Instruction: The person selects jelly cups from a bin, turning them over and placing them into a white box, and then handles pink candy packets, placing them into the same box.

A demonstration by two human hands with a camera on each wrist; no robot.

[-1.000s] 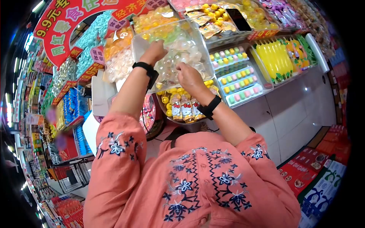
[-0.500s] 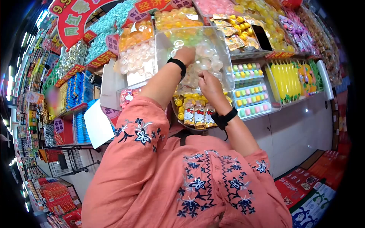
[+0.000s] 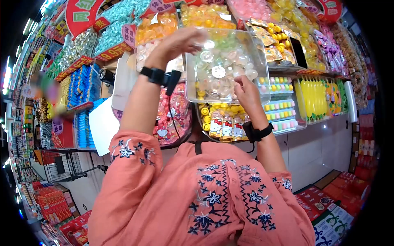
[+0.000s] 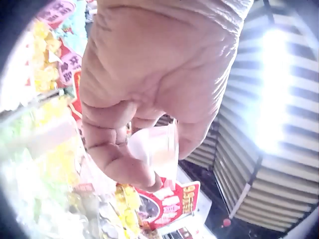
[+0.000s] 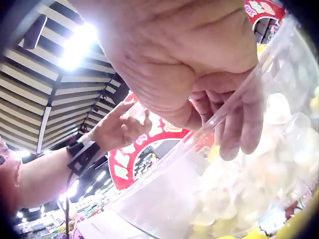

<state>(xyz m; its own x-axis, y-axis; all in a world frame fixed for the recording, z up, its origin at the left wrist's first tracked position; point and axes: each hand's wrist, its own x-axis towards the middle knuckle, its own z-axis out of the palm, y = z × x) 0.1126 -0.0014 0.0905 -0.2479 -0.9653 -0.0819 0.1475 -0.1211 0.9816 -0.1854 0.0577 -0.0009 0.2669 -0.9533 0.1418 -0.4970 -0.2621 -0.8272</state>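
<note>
My left hand (image 3: 174, 46) is raised left of a clear plastic box (image 3: 191, 88) of pale and green jelly cups. In the left wrist view, its thumb and fingers pinch a small translucent jelly cup (image 4: 157, 147). Over the front right part of the box is my right hand (image 3: 248, 95). Its loosely bent fingers (image 5: 230, 142) hang among the jelly cups (image 5: 222, 196), past the clear rim, with no item visible in them. The right thumb tip is hidden in the right wrist view.
Orange jelly cups (image 3: 157, 28) lie behind and left. Below the box are Hello Kitty bottles (image 3: 227, 128) and a bin of pink packets (image 3: 172, 119). A phone (image 3: 298, 52) lies on packets at back right; a shopping cart (image 3: 61, 166) stands left.
My left hand has risen out of the box and moved left, pinching a jelly cup. My right hand stays over the box. The head view has shifted, so the stall appears farther right.
</note>
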